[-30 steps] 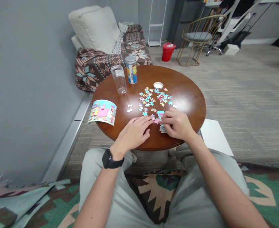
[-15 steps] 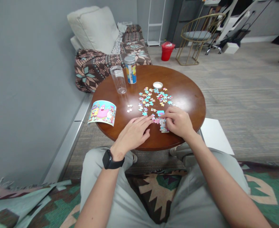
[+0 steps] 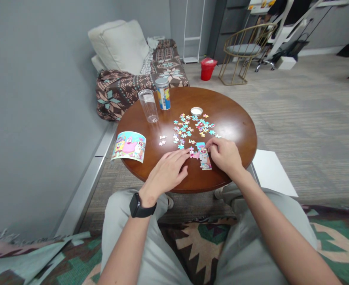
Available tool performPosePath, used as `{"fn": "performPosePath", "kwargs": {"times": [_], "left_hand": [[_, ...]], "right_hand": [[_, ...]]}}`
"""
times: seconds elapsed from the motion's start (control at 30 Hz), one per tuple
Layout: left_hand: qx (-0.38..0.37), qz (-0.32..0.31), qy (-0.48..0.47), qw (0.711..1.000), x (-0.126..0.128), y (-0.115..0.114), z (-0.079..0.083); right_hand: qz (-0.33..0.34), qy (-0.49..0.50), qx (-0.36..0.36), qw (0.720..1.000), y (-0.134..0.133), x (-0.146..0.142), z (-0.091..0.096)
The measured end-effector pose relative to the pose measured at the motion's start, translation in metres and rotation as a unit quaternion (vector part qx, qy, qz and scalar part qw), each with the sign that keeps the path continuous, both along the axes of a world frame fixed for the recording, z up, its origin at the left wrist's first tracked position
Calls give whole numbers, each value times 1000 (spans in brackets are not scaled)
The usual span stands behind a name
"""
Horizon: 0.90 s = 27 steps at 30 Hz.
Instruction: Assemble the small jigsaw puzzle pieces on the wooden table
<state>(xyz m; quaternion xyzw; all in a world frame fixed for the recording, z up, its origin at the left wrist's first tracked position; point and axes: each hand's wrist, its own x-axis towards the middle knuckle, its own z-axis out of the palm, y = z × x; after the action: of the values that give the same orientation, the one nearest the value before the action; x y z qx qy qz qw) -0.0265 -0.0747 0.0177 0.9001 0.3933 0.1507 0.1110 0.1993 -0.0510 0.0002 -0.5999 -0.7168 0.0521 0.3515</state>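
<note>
A partly joined jigsaw puzzle [image 3: 204, 158] lies near the front of the round wooden table, with pink pieces reaching out to its left. My left hand [image 3: 169, 169] rests flat, fingers stretched out, its fingertips touching the left end of those pink pieces. My right hand [image 3: 225, 155] is at the puzzle's right edge with its fingers curled in; whatever is between them, if anything, is hidden. Loose jigsaw pieces [image 3: 184, 128] are scattered behind both hands. A curved picture sheet [image 3: 129, 146] with the same cartoon figures stands at the table's left.
Toward the back of the table [image 3: 234, 114] stand a clear plastic jar [image 3: 149, 107] and a printed can [image 3: 163, 95]. A round metal lid [image 3: 196, 111] lies behind the pieces. Beyond are a red bin [image 3: 207, 69], a gold-framed chair [image 3: 242, 49] and a covered couch [image 3: 168, 65].
My right hand has drawn back to the right off the joined puzzle, uncovering its upper part. The left hand stays at the pink pieces. The whole view has shifted slightly.
</note>
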Motion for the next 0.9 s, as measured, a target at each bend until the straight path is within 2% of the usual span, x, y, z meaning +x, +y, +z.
{"fn": "performPosePath", "kwargs": {"times": [0.1, 0.67, 0.9], "left_hand": [[0, 2, -2, 1000, 0, 0, -1], [-2, 11, -24, 1000, -2, -1, -2], [0, 6, -32, 999, -2, 0, -3]], "right_hand": [[11, 6, -28, 1000, 0, 0, 1], [26, 16, -64, 997, 0, 1, 1], [18, 32, -51, 998, 1, 0, 0]]}}
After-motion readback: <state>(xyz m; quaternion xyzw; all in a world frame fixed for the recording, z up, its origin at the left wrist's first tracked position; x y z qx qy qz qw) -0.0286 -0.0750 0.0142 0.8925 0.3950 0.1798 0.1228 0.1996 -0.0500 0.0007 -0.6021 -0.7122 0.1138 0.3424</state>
